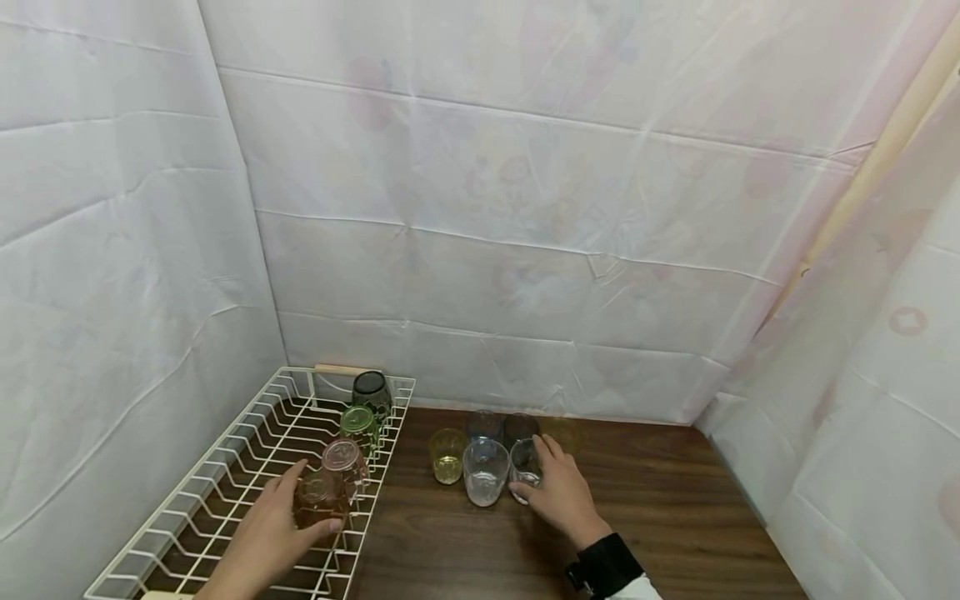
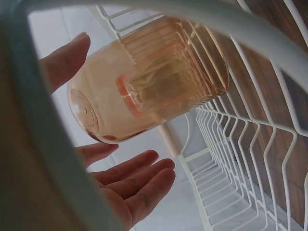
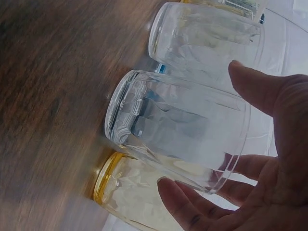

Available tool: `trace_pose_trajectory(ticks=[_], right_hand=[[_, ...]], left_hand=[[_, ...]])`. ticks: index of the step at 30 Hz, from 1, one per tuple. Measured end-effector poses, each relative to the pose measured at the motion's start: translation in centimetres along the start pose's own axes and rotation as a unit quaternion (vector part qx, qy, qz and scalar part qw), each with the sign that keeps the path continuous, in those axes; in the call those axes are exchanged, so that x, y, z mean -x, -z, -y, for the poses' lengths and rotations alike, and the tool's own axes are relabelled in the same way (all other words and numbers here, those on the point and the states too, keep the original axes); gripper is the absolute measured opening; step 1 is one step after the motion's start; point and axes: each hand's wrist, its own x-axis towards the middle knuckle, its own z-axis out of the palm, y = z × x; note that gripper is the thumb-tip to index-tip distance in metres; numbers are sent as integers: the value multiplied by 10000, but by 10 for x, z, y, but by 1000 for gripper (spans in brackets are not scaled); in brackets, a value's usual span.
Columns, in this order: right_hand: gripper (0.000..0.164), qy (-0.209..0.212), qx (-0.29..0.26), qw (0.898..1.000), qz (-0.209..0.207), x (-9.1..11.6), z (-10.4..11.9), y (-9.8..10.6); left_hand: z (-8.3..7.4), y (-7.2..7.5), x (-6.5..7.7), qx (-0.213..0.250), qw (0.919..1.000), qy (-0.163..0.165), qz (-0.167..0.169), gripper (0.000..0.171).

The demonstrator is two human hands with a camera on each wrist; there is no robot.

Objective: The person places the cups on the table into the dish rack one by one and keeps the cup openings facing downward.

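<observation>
My left hand is around an amber glass, which rests upside down on a white wire rack. In the left wrist view, the fingers are spread, and a gap shows between the thumb and the glass wall. Beyond that glass, pink, green and dark grey glasses line the rack's right side. Over on the table, my right hand surrounds the rim of an upright clear glass. Its thumb appears apart from that glass; the other fingers are along the opposite side.
Another clear glass and a yellow glass stand left of my right hand. Behind them are a bluish glass, a dark glass and another yellow glass. White cloth encloses the brown tabletop.
</observation>
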Motion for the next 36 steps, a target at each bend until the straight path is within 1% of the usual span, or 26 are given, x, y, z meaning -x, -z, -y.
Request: trace_pose_trajectory(ticks=[3,10,17,21,26,31,36], right_hand=[[94,66,157,9999,15,-2,-1,-1],[85,253,469,9986,-44,-3,-3,-3],[87,194,451,9988,24,2,-3,-1],[85,264,459,9985,-127,7,-5,-3],[87,234,129,9990,-357,14,-9,-4],[89,109,-417,9979,-477,20,-10,0],[85,117,-819,9923,-918,28,-10,5]], left_hand=[[-1,0,1,-4,10000,26,-10,120],[-1,0,4,-1,9999,112,-19,119],[5,0,5,-50,9999,103,-54,121],[9,0,7,-96,9998,61,-149,120],[8,4,9,-126,9996,21,-250,118],[9,9,9,-217,9995,112,-177,120],[7,13,11,-250,9994,111,-198,119]])
